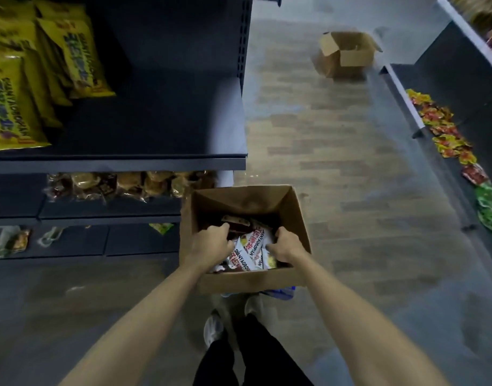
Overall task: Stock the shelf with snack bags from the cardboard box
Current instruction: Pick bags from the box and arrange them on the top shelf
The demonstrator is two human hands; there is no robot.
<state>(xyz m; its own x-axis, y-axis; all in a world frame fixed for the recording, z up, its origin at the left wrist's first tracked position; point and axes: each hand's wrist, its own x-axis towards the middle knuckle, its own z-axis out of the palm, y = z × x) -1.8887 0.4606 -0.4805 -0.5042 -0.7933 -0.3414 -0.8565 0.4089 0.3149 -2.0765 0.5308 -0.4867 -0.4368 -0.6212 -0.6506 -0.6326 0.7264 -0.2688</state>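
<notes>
The snack bags (249, 250) are lying in a loose heap at the bottom of the open cardboard box (296, 215), which is set on the floor just beside the end of the lower shelves. Both hands are lowered inside the box, a little apart: the left hand (211, 242) is curled down onto the heap at the left wall, the right hand (285, 245) at the right wall, each apparently closed on bags, though the fingertips are hidden. The bags are judged light, soft and crinkly, with glossy film that may slip; the contents are probably brittle, so a firm squeeze is to be avoided. A hold across the flat body or along a sealed edge is advised. The box is plain brown corrugated board, stiff-walled. The shelf (161, 126) is dark painted metal, bare at its right end, with yellow bags (19, 107) stacked at its left end
</notes>
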